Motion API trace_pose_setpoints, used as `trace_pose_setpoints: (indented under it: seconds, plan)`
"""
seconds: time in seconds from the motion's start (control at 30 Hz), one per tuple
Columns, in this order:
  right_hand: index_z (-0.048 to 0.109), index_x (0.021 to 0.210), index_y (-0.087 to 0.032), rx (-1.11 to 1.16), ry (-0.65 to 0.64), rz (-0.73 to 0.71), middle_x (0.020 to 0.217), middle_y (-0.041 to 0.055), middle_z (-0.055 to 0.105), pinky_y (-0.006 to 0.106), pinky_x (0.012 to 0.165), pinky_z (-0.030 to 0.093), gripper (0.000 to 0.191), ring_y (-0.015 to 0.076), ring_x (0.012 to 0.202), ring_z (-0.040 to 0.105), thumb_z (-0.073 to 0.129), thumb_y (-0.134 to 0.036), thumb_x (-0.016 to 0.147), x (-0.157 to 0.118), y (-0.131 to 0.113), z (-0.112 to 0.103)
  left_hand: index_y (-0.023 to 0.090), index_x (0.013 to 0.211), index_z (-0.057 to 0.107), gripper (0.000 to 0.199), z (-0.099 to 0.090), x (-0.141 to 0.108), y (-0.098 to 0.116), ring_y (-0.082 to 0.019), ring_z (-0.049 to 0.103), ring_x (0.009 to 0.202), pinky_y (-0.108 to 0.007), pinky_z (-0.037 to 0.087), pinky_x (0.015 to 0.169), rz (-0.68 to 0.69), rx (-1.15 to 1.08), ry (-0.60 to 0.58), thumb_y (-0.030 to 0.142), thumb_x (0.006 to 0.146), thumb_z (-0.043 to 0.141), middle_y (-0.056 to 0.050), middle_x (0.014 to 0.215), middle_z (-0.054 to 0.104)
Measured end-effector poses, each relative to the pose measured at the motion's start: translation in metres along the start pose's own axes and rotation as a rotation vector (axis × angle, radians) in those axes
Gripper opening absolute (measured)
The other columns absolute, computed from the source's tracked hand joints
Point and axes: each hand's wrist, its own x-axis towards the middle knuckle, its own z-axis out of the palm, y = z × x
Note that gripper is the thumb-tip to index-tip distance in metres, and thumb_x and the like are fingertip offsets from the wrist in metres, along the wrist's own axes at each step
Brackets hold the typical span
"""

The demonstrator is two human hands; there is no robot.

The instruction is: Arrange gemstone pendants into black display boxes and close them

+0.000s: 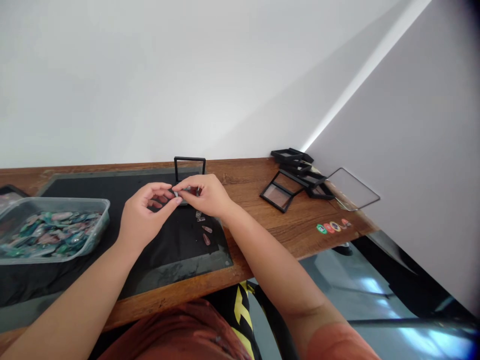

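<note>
My left hand (142, 212) and my right hand (206, 195) meet over the black mat. Their thumbs and index fingers close around a small pale piece (176, 194), mostly hidden by the fingertips. Just behind the hands a black display frame (189, 159) is opened, one half upright and the other largely covered by my right hand. Below my right hand lie several small pointed pieces shaped like false nails (206, 239), pinkish and clear. To the left of my left hand is a clear plastic tub (106, 212) holding many teal and pink flat pieces (56, 232).
The black mat (165, 265) covers part of the wooden table (240, 182). Black frames (292, 165) are piled at the back right, beside a thin wire-like rectangle (356, 172). Round coloured stickers (335, 226) sit near the right edge. A white wall stands behind.
</note>
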Motion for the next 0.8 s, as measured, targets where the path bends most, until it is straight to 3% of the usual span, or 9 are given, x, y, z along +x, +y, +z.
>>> trace_pose_setpoints:
  seconds: [0.23, 0.33, 0.47, 0.57, 0.7, 0.8]
  plan:
    - [0.084, 0.101, -0.019, 0.153, 0.009, 0.105, 0.083, 0.0006, 0.079, 0.02, 0.057, 0.042, 0.027, 0.0061, 0.057, 0.051, 0.063, -0.014, 0.085, -0.0003, -0.0007, 0.0075, 0.021, 0.11, 0.081, 0.045, -0.0009, 0.0034, -0.0059, -0.02, 0.075, 0.082, -0.031, 0.06, 0.076, -0.165, -0.134, -0.019, 0.047, 0.074, 0.087, -0.006, 0.093, 0.082]
    - [0.082, 0.105, -0.018, 0.259, -0.019, 0.164, 0.084, -0.0006, 0.077, 0.018, 0.055, 0.042, 0.035, 0.0043, 0.055, 0.048, 0.059, -0.007, 0.08, 0.0011, -0.0022, 0.0098, 0.021, 0.109, 0.081, 0.045, -0.0015, 0.0049, -0.0091, -0.018, 0.072, 0.079, -0.029, 0.058, 0.074, -0.175, -0.193, 0.012, 0.045, 0.072, 0.088, -0.005, 0.089, 0.08]
    - [0.076, 0.104, -0.018, 0.491, -0.041, 0.268, 0.097, 0.0012, 0.078, 0.018, 0.057, 0.049, 0.029, 0.0046, 0.059, 0.055, 0.058, -0.01, 0.083, 0.0043, -0.0059, 0.0091, 0.022, 0.11, 0.081, 0.037, -0.0026, 0.0043, -0.0073, -0.01, 0.054, 0.061, -0.023, 0.046, 0.059, -0.048, -0.042, 0.042, 0.041, 0.078, 0.083, 0.003, 0.071, 0.064]
    - [0.072, 0.102, -0.018, 0.587, -0.04, 0.301, 0.088, 0.0007, 0.076, 0.018, 0.051, 0.048, 0.017, 0.0063, 0.058, 0.056, 0.069, -0.024, 0.086, 0.0053, -0.0078, 0.0078, 0.024, 0.109, 0.081, 0.029, -0.0034, 0.0018, -0.0039, -0.008, 0.048, 0.06, -0.022, 0.042, 0.059, 0.055, 0.085, 0.059, 0.037, 0.082, 0.08, 0.006, 0.068, 0.055]
    - [0.068, 0.109, -0.02, 0.686, -0.047, 0.363, 0.084, -0.0018, 0.076, 0.017, 0.045, 0.045, 0.04, 0.0069, 0.057, 0.058, 0.085, -0.031, 0.074, 0.0052, -0.0088, 0.0073, 0.026, 0.108, 0.08, 0.024, -0.0041, -0.0014, -0.0021, -0.008, 0.045, 0.06, -0.022, 0.039, 0.058, 0.153, 0.106, 0.085, 0.034, 0.086, 0.079, 0.007, 0.07, 0.053]
    - [0.067, 0.108, -0.021, 0.761, -0.044, 0.396, 0.081, -0.0036, 0.076, 0.015, 0.044, 0.041, 0.043, 0.0058, 0.056, 0.056, 0.088, -0.029, 0.072, 0.0061, -0.0093, 0.0069, 0.027, 0.11, 0.079, 0.025, -0.0047, -0.0028, -0.0021, -0.008, 0.043, 0.06, -0.022, 0.04, 0.06, 0.187, 0.081, 0.077, 0.032, 0.087, 0.079, 0.008, 0.068, 0.051]
